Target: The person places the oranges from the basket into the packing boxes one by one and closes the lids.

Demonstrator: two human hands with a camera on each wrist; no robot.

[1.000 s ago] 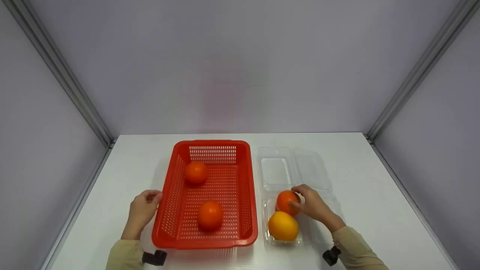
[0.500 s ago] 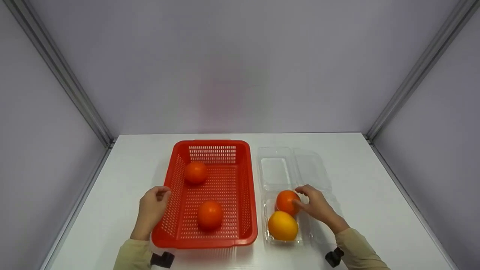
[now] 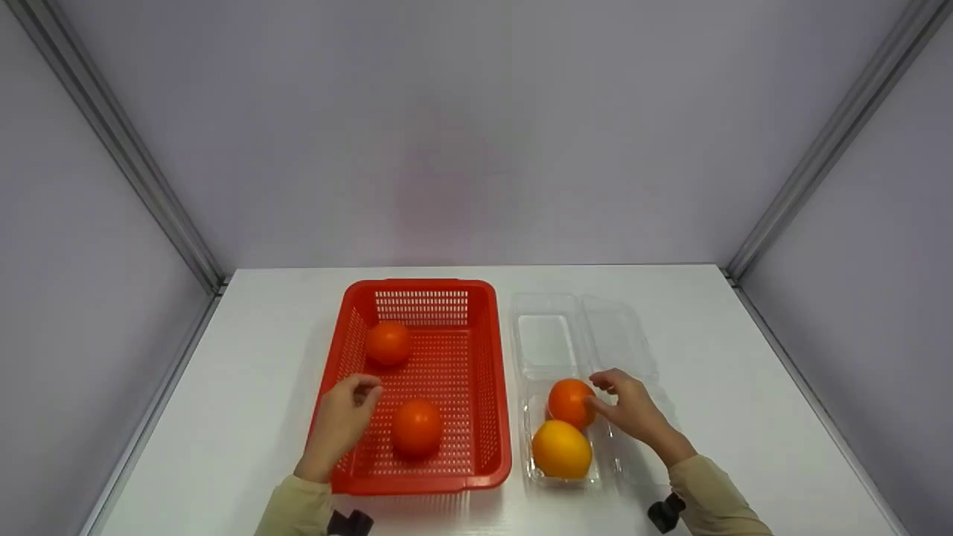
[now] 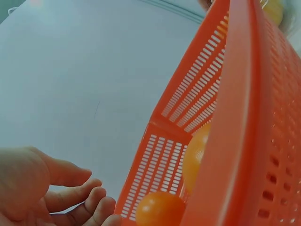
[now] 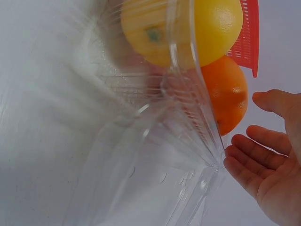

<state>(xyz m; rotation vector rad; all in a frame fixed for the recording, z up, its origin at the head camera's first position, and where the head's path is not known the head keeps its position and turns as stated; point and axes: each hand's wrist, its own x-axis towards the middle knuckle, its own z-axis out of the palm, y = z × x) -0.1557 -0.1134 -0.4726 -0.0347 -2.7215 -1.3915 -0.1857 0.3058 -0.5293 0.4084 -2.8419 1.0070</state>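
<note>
My left hand (image 3: 344, 418) hovers over the left side of a red plastic basket (image 3: 482, 477), its fingers loosely bent and holding nothing. Inside the basket lie two oranges, a far orange (image 3: 389, 344) and a near orange (image 3: 417, 428), the near one just right of that hand. To the right, a third orange (image 3: 569, 403) sits in a clear plastic clamshell box (image 3: 530, 469), behind a larger yellow-orange fruit (image 3: 562, 450) with a green stem spot. Beside the third orange is my right hand (image 3: 634, 408), fingers spread and relaxed; the right wrist view shows a gap between fingertips and fruit (image 5: 233, 101).
Another clear clamshell box (image 3: 547, 346) stands behind the first, its lid (image 3: 622, 339) folded open to the right. All of it rests on a white table (image 3: 715, 335) with grey walls behind and at both sides.
My left hand has moved right, from outside the basket's left rim to over its inside. My right hand has drawn slightly right, off the third orange. The fruit has stayed in place.
</note>
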